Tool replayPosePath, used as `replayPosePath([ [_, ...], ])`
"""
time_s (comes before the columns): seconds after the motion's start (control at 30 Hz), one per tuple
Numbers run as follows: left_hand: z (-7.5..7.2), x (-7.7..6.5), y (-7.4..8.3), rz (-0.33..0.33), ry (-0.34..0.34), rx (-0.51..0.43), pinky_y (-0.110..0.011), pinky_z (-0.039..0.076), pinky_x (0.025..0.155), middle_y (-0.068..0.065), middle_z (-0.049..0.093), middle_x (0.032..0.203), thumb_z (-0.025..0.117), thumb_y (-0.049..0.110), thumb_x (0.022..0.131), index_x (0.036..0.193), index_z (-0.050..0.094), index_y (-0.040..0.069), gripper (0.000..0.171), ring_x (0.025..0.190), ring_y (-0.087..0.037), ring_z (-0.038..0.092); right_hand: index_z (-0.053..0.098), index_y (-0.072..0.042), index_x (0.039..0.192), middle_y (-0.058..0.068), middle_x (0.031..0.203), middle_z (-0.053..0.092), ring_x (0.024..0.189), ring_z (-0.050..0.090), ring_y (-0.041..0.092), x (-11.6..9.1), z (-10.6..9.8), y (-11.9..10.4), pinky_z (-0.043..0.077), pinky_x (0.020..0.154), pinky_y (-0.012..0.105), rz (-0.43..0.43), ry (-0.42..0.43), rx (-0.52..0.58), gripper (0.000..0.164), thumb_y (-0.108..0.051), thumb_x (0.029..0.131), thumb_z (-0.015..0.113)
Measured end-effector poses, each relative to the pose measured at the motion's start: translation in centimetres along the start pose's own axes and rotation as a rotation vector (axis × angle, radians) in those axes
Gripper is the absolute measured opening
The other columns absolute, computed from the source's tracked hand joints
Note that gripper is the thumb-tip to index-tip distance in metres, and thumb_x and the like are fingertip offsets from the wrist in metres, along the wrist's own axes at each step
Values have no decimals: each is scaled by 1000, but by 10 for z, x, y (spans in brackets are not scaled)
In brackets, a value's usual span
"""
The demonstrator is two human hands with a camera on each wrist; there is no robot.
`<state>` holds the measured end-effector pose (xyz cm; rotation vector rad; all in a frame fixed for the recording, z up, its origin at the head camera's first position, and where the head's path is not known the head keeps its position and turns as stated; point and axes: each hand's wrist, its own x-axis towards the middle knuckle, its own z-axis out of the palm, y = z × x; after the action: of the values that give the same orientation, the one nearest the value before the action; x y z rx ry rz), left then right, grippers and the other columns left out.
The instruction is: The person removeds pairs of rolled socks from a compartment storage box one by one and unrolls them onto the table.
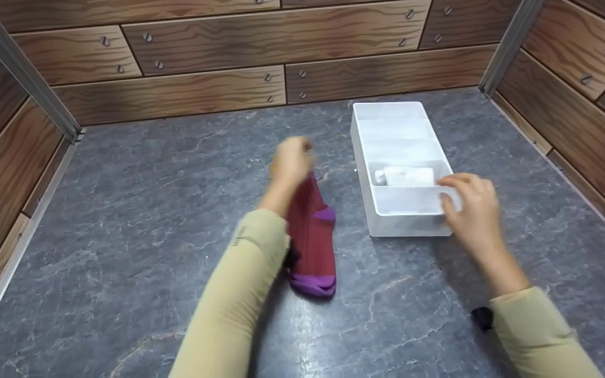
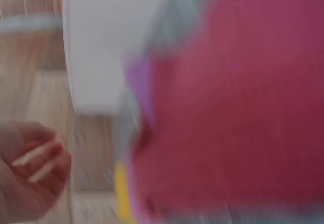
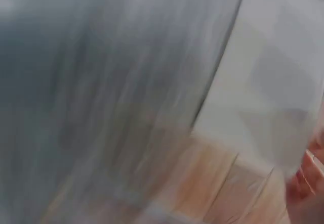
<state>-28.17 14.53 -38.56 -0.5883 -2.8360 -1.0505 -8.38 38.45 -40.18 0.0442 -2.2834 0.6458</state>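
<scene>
A maroon sock pair (image 1: 313,236) with purple heel and toes lies flat on the table, toes toward me. Over its far end is my left hand (image 1: 292,160), blurred, with a bit of yellow beside it. The left wrist view shows that hand (image 2: 33,171) loosely curled, nothing visible in its fingers, apart from the sock (image 2: 238,113). My right hand (image 1: 473,210) is at the near right corner of a white divided box (image 1: 410,226), thumb and fingers parted around the rim. Whether it touches the box is unclear. A white bottle-shaped item (image 1: 410,176) lies in one compartment.
The tabletop (image 1: 124,236) is dark grey with a marbled look. Wood-patterned walls (image 1: 202,52) close it in at the back and on both sides, with metal posts (image 1: 507,47) at the corners. Both wrist views are blurred.
</scene>
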Motion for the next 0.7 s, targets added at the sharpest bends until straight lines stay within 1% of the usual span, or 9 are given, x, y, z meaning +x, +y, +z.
replayPosePath([
  [0.03,-4,1,-11,-62,6,42,-33,49,86,-12,64,110,63,6,87,111,67,2,25,102,-25,60,66,6,96,21,98,62,83,54,34,-2,4,-11,42,75,40,-50,1,1,26,17,73,65],
  [0.1,-9,2,-30,-168,-17,109,-35,47,89,-13,61,115,65,12,88,116,65,3,29,106,-27,57,64,4,94,17,92,62,80,56,31,-9,14,-36,47,73,39,-143,-43,39,24,16,73,67],
  [0.13,-10,2,-37,-193,-28,127,-35,46,91,-15,60,116,65,15,89,117,64,1,31,108,-28,57,64,3,94,13,89,63,78,58,26,-13,19,-49,49,70,36,-165,-100,71,23,13,74,68],
  [0.2,-11,3,-47,-235,-49,143,-36,46,93,-16,59,116,67,19,89,117,64,-1,34,108,-30,56,65,0,96,6,84,64,72,59,16,-22,30,-74,52,63,29,-159,-280,139,18,4,79,71],
  [0.3,-9,5,-53,-270,-63,152,-37,45,92,-17,59,114,69,24,88,114,64,-3,37,106,-31,57,66,-3,94,-1,74,63,65,57,9,-32,46,-97,51,59,24,-51,-561,180,17,-15,84,72],
  [0.4,-6,7,-55,-295,-54,149,-37,45,92,-17,61,113,71,26,86,113,63,-2,39,105,-31,57,64,-4,85,-3,63,61,53,55,7,-36,58,-109,49,49,23,117,-756,181,21,-25,88,69],
  [0.47,-3,8,-55,-309,-38,125,-37,46,92,-16,62,113,72,25,86,114,64,-1,39,105,-30,58,62,-6,78,-1,58,59,47,55,9,-37,62,-111,47,44,25,214,-840,186,24,-27,89,67],
  [0.57,1,9,-56,-320,-9,70,-35,46,92,-13,64,116,70,20,87,119,64,3,37,108,-27,58,60,-7,73,1,54,58,41,53,11,-37,68,-113,45,38,26,312,-935,215,28,-27,91,65],
  [0.7,3,12,-55,-307,20,-21,-33,46,92,-10,64,118,65,10,87,124,62,6,37,110,-23,58,58,-7,72,2,55,60,40,52,9,-36,75,-112,45,37,25,375,-973,261,26,-23,90,67],
])
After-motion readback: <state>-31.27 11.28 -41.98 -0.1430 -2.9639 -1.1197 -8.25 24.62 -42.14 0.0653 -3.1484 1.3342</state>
